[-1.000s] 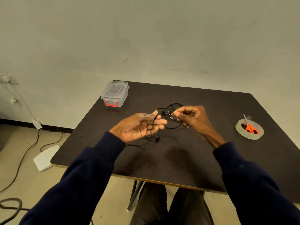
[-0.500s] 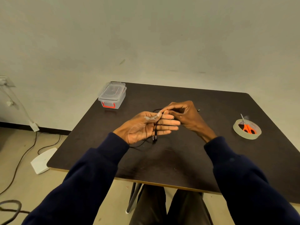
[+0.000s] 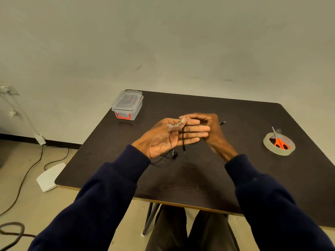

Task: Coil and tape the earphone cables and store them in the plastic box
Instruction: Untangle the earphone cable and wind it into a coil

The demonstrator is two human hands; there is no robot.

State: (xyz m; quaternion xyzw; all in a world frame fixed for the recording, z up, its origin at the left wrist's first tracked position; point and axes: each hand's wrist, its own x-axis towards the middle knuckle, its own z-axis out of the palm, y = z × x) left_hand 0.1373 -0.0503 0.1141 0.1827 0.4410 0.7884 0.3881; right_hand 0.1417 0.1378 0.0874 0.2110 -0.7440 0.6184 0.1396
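Dark table (image 3: pixel 235 178) fills the view, with a pale wall behind. Over its middle the two hands have closed up. A second ago a wide, loose loop of wire hung between them; now that loop is gone and the wire runs across the fingers. Coiling looks well under way, though taping and boxing remain.

The left hand (image 3: pixel 168 136) lies palm up with straight fingers and the earphone cable (image 3: pixel 183 134) draped over them. I cannot tell whether its thumb pins the wire. The right hand (image 3: pixel 212 129) sits just behind those fingers, curled and seemingly pinching the cable.

The plastic box (image 3: pixel 127 105) stands lidded at the far left corner, well apart from the hands. A tape roll (image 3: pixel 279 151) lies to the right with orange scissors (image 3: pixel 280 143) on it.

The cable is thin, black and limp. Its plug (image 3: pixel 223 122) pokes out past the right hand, and an earbud (image 3: pixel 174 154) dangles below the left. A clear strip of tape (image 3: pixel 174 125) clings to the left thumb.
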